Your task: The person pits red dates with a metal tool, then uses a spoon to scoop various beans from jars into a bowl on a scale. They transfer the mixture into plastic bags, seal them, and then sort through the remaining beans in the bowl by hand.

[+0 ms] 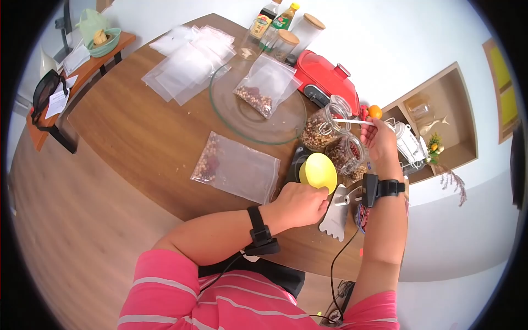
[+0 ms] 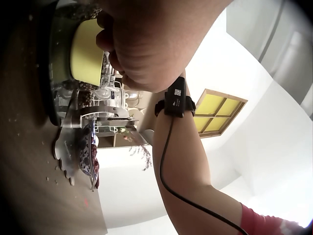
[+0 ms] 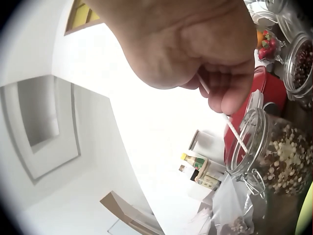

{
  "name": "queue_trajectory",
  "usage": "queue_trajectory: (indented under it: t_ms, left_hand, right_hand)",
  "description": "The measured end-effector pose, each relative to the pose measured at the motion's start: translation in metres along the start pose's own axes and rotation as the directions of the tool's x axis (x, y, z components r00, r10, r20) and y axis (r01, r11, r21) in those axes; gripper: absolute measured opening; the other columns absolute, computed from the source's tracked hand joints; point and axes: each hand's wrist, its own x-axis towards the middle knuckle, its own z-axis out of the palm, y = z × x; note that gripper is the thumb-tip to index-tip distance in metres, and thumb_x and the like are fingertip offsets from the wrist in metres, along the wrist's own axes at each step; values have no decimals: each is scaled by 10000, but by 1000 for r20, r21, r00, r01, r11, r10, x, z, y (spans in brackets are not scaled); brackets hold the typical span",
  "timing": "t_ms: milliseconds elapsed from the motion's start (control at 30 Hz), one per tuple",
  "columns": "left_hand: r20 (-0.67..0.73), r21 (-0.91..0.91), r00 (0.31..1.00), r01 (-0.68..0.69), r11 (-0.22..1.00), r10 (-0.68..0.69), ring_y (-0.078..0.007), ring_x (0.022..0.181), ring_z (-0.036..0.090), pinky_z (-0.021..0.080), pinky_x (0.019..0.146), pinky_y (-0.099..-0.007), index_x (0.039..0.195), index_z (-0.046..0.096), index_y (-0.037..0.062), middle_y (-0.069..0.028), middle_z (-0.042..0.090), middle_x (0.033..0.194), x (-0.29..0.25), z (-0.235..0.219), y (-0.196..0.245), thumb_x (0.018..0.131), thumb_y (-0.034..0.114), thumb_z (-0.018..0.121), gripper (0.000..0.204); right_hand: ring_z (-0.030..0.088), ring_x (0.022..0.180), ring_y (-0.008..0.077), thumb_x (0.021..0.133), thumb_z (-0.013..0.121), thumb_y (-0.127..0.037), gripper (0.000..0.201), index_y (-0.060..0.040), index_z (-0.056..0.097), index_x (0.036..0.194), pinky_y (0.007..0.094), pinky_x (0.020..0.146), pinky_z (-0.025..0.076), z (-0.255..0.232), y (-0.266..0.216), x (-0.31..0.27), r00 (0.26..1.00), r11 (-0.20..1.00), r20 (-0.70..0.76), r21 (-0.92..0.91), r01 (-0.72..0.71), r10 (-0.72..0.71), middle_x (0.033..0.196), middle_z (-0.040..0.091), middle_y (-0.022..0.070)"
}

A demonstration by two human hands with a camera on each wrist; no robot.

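Note:
My left hand (image 1: 300,207) pinches the rim of a yellow cup (image 1: 319,170), fingers curled, beside a black kitchen scale (image 1: 295,165). In my right hand (image 1: 381,142) is the thin handle of a white spoon (image 3: 234,131). The spoon slants into the mouth of an open glass jar (image 3: 287,159) of mixed grains and beans; its far end is hidden inside. Next to that jar stands another glass jar (image 1: 342,156) with dark red beans. Left of the scale lies a clear zip bag (image 1: 242,171), with beans gathered at its far-left end.
A round glass tray (image 1: 220,113) carries a filled bag (image 1: 256,98). Behind lie several flat plastic bags (image 1: 190,63). A red electric cooker (image 1: 330,77), bottles and canisters line the wall side. A metal scraper (image 1: 336,215) and a patterned bowl (image 2: 86,152) sit near the right forearm.

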Motion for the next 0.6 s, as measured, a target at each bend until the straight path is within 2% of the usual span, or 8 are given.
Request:
queue_trajectory:
  t_ms: [133,300,500,600]
  left_hand:
    - [6,-7,1000,-14,1000,14,-347,611,690,533,564,-496,842,676,99,-120,681,653,0,2,-1,907,236,679,151]
    - [-45,-25,999,-9,1000,8,-344,620,688,535,571,-482,812,663,103,-112,680,661,3,3,-1,893,237,699,161]
    - [-6,-18,1000,-8,1000,8,-333,619,689,535,571,-470,811,661,97,-102,690,672,4,0,3,899,232,706,168]
    - [4,-4,1000,2,1000,-2,-329,623,691,536,575,-467,818,663,95,-97,697,681,4,2,3,902,232,708,167]
  right_hand:
    - [645,685,171,1057,505,-182,191,-15,590,1093,304,589,573,-5,13,-8,994,978,-75,201,-62,78,852,670,91]
    - [635,699,158,1053,509,-170,184,-7,575,1105,291,571,572,-13,33,-30,988,919,-126,392,-30,86,867,659,95]
    - [643,728,164,1053,507,-171,192,-4,568,1125,296,595,579,-18,37,-49,979,897,-198,440,52,40,901,662,107]
    - [648,741,169,1055,505,-164,193,-1,567,1138,298,603,580,-21,40,-55,980,880,-195,472,49,50,906,664,110]
